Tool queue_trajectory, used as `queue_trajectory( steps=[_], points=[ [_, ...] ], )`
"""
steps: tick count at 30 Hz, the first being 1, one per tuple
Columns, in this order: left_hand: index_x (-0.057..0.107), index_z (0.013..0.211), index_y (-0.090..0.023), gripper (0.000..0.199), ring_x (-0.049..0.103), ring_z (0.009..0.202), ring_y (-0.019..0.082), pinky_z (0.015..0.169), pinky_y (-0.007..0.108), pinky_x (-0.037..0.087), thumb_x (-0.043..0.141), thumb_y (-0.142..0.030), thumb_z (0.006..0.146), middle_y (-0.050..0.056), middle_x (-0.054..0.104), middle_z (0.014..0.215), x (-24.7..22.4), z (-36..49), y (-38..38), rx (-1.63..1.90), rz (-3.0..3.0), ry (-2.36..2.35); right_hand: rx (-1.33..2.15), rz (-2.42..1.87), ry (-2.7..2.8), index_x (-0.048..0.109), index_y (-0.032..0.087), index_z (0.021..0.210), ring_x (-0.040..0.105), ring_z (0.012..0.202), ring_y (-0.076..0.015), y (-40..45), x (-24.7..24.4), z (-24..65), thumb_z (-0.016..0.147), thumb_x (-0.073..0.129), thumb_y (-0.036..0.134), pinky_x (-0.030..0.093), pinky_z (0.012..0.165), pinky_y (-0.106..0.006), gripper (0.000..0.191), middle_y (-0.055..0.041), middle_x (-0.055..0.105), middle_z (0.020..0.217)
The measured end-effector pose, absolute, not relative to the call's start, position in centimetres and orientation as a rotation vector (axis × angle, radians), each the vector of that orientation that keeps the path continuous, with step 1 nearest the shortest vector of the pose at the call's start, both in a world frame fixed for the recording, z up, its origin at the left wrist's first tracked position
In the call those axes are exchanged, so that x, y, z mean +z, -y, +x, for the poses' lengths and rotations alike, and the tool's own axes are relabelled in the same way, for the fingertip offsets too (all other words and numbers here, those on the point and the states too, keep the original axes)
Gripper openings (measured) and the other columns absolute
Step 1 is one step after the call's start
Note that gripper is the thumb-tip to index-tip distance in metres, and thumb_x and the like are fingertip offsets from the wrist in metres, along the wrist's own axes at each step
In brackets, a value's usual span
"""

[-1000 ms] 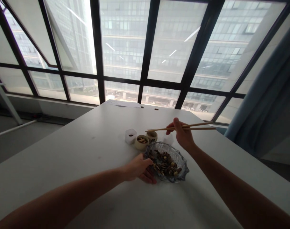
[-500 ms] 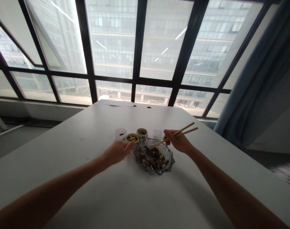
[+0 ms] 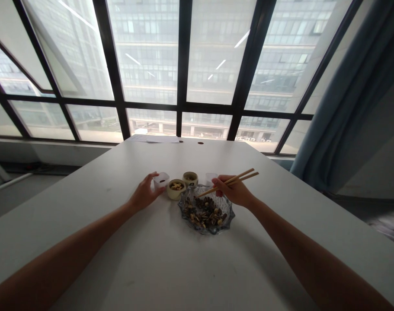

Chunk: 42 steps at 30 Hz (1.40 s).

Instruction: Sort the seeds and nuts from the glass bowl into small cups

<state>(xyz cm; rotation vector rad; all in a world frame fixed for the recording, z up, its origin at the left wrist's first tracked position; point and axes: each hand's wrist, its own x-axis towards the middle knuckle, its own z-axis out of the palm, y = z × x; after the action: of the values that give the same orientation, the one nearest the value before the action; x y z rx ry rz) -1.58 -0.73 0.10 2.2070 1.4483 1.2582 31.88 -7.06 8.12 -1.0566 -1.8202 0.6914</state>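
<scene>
My left hand (image 3: 146,191) has its thumb and fingers around the side of a small clear plastic cup (image 3: 161,181) with a dark piece inside. Wooden chopsticks (image 3: 237,177) are in my right hand (image 3: 234,190), their tips over the back left of a scalloped glass bowl (image 3: 229,221). Seeds in shells and pale nuts (image 3: 208,212) lie in that bowl. Between the clear cup and the glass bowl stands a round cream pot (image 3: 176,194) of pale nuts. A second cream pot (image 3: 190,178) is just behind. Another clear cup (image 3: 211,178) is partly hidden by my right hand.
White papers (image 3: 156,139) lie at the far left edge of the white table (image 3: 197,268), near two dark round spots. Beyond the table are black-framed windows (image 3: 182,56), with a blue curtain (image 3: 326,112) at the right.
My left hand has moved left from beside the nut pot and closed round the clear cup. The chopsticks have shifted slightly left with my right hand.
</scene>
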Motion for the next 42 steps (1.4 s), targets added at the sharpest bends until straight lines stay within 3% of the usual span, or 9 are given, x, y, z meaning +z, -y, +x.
queue_trajectory(
  steps=[4,11,20,26,37,42],
  points=[
    [0.042,0.133,-0.017,0.068,0.067,0.108,0.025,0.093,0.045,0.057,0.068,-0.045,0.077,0.014,0.066,0.118,0.1,-1.5,0.6,1.306,2.016,-1.415,0.802,-1.066,1.544,0.065,0.017,0.061,0.055,0.038,-0.0123,5.9,7.4,32.0,0.072,0.065,0.075,0.044,0.039,-0.023,0.059,-0.0031,0.062,0.045],
    [0.045,0.137,-0.016,0.070,0.058,0.121,0.028,0.101,0.047,0.053,0.066,-0.023,0.071,0.016,0.055,0.134,-0.1,-1.7,0.5,1.545,2.181,-1.367,0.993,-0.990,1.143,0.064,0.016,0.061,0.052,0.035,-0.0131,4.0,6.1,33.1,0.060,0.075,0.074,0.044,0.035,-0.025,0.059,-0.0022,0.058,0.041],
    [0.039,0.142,-0.015,0.074,0.059,0.118,0.026,0.097,0.043,0.055,0.065,-0.023,0.073,0.015,0.055,0.133,-0.1,-1.4,0.7,1.540,2.219,-1.366,0.535,-0.861,1.470,0.065,0.019,0.068,0.058,0.046,-0.0144,6.9,9.5,27.1,0.084,0.057,0.069,0.049,0.047,-0.028,0.053,-0.0029,0.063,0.051],
    [0.037,0.143,-0.015,0.076,0.057,0.121,0.027,0.099,0.044,0.054,0.063,-0.020,0.072,0.016,0.055,0.132,-0.2,-1.5,0.8,1.540,2.254,-1.323,0.436,-0.797,1.792,0.063,0.020,0.071,0.061,0.051,-0.0143,5.2,10.9,21.6,0.092,0.049,0.063,0.049,0.053,-0.027,0.050,-0.0021,0.065,0.056],
    [0.037,0.143,-0.017,0.080,0.054,0.123,0.028,0.107,0.047,0.047,0.061,-0.008,0.067,0.014,0.055,0.129,-0.5,-1.5,0.6,1.586,2.343,-1.217,0.365,-0.840,1.902,0.060,0.019,0.066,0.059,0.047,-0.0133,3.9,10.7,20.7,0.094,0.047,0.061,0.047,0.049,-0.025,0.052,-0.0026,0.064,0.054],
    [0.038,0.143,-0.019,0.081,0.055,0.120,0.028,0.105,0.047,0.048,0.062,-0.008,0.066,0.013,0.055,0.126,-0.6,-1.6,0.6,1.599,2.367,-1.220,0.497,-0.855,1.991,0.063,0.018,0.069,0.061,0.053,-0.0141,3.2,10.5,20.4,0.089,0.053,0.065,0.046,0.050,-0.025,0.052,-0.0049,0.069,0.062]
  ],
)
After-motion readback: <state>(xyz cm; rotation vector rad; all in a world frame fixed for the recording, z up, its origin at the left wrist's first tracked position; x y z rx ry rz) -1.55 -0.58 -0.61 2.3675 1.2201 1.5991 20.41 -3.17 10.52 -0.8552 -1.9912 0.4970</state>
